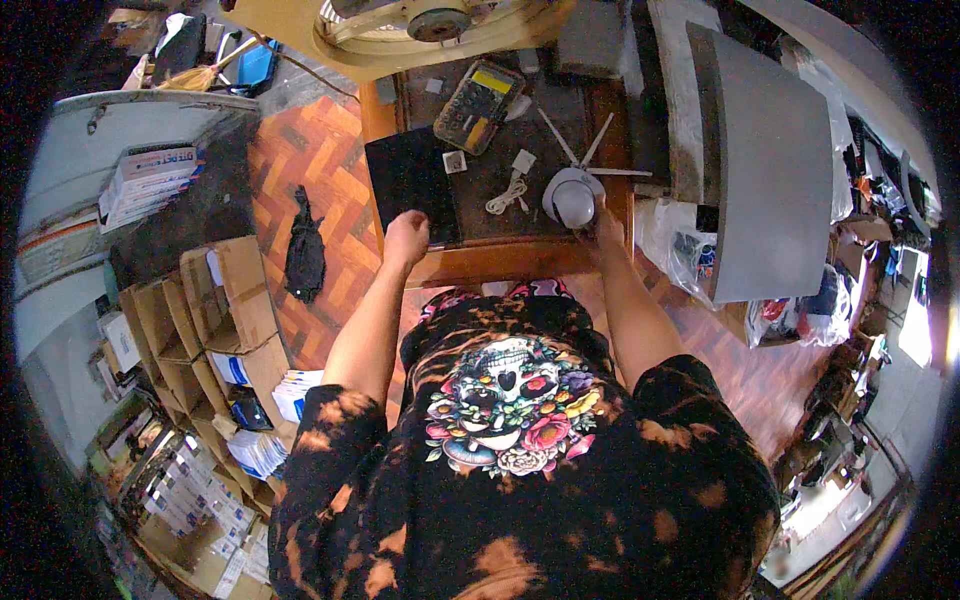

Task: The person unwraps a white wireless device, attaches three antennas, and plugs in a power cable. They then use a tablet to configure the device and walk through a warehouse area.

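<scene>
My right hand (607,232) is at the near side of a white, round device with three thin antennas (574,200), probably a Wi-Fi camera, at the table's right edge. Its fingers close against the device, partly hidden behind it. My left hand (407,237) is curled at the near left edge of a flat black sheet (405,180); whether anything sits in its fingers I cannot tell. Between the hands lies a bundled white cable (507,196) with a white plug adapter (524,161). A small white square piece (455,162) lies by the black sheet.
A dark-topped wooden table (500,262) bears a yellow-and-grey tool case (480,105) at its far side. Beyond stands a large cream fan-like frame (430,35). A grey panel (770,170) rises on the right. Cardboard compartments (200,340) and a black bag (305,250) are left.
</scene>
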Demonstrator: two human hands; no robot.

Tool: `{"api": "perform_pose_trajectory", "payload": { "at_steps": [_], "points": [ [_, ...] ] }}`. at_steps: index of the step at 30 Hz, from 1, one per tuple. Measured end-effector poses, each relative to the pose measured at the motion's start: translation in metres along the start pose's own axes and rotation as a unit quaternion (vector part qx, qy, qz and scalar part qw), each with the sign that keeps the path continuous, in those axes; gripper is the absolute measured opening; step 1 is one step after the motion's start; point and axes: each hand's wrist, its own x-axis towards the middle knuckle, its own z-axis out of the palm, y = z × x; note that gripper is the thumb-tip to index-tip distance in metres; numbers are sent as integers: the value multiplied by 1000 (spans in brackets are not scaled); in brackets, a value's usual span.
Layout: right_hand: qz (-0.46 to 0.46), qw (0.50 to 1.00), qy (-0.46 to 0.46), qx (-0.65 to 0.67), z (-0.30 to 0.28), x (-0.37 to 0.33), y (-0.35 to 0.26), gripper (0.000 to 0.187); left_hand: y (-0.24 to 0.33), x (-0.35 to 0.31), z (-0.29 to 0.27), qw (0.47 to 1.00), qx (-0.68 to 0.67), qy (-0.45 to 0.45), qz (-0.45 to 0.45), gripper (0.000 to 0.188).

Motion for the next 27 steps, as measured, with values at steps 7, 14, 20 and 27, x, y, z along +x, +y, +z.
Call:
{"api": "perform_pose_trajectory", "payload": {
  "at_steps": [7,14,20,27],
  "points": [
    [-34,994,-54,-91,-14,-1,0,55,43,88,-5,961,194,128,151,34],
    [-265,726,32,-633,-16,14,8,55,64,153,-9,957,228,90,156,53],
    [-177,939,80,-283,-12,-34,12,58,65,164,0,963,196,82,165,40],
    [-37,997,8,-63,-103,-41,80,40,80,153,17,961,194,55,191,52]
  ]
}}
